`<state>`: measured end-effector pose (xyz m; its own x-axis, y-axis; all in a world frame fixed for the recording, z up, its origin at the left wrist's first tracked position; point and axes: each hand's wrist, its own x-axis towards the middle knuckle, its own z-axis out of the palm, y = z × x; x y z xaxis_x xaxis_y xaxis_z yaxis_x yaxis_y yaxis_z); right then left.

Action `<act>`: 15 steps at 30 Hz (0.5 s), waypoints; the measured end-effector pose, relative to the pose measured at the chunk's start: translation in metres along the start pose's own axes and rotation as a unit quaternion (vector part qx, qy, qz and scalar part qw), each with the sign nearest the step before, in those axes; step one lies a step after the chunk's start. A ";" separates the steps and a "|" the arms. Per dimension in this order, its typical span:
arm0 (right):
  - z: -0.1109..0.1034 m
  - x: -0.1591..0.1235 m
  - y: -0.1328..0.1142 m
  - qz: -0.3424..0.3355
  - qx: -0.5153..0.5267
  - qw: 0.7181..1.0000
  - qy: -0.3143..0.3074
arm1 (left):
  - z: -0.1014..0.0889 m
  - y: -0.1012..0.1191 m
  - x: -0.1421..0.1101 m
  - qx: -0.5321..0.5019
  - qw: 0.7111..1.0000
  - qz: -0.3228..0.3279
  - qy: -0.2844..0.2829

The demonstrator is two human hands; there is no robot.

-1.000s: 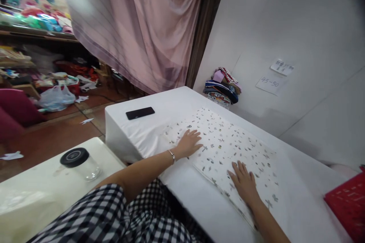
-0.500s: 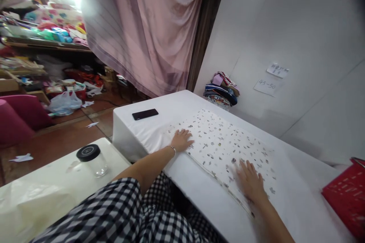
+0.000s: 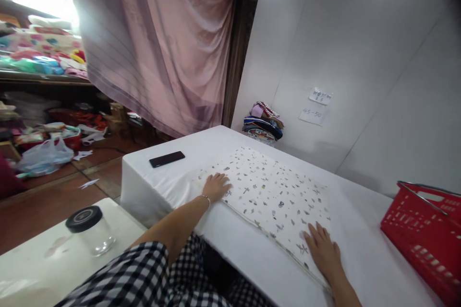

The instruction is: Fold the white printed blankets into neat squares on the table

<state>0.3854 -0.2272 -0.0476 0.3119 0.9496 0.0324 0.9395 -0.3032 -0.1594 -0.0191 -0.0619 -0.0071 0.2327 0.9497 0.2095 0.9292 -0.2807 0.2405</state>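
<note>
A white cloth with a small dark leaf-like print lies spread on the white-covered table. My left hand rests flat, fingers outstretched, on the cloth's near left corner. On its near right part lies my right hand, palm down with the fingers spread. Neither hand grips anything. The cloth looks mostly smooth, and its folded or layered near edge runs between my two hands.
A black phone lies at the table's left end. To the right stands a red plastic basket. Folded clothes are stacked by the wall. A lidded clear jar stands on a lower white surface at left.
My right hand has slid over the cloth toward its near right edge. The left hand stays at its corner. The view has turned right, bringing more of the red basket into sight.
</note>
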 end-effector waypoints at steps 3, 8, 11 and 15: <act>-0.001 0.001 0.000 -0.002 0.013 1.000 0.012 | 0.000 -0.001 -0.001 -0.005 1.000 -0.002 0.002; -0.006 0.002 0.005 0.030 0.055 0.998 -0.005 | 0.001 -0.001 0.000 -0.039 0.999 -0.008 0.010; -0.003 -0.009 0.008 0.055 0.063 0.996 -0.003 | -0.008 -0.003 0.004 -0.104 0.994 -0.024 0.004; 0.013 -0.033 0.014 0.049 0.036 0.997 0.039 | -0.031 -0.027 0.010 -0.107 0.992 -0.039 0.061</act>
<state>0.3868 -0.2616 -0.0637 0.4153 0.9053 0.0890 0.8917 -0.3858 -0.2366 -0.0511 -0.0494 0.0175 0.1138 0.9496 0.2922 0.8578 -0.2423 0.4533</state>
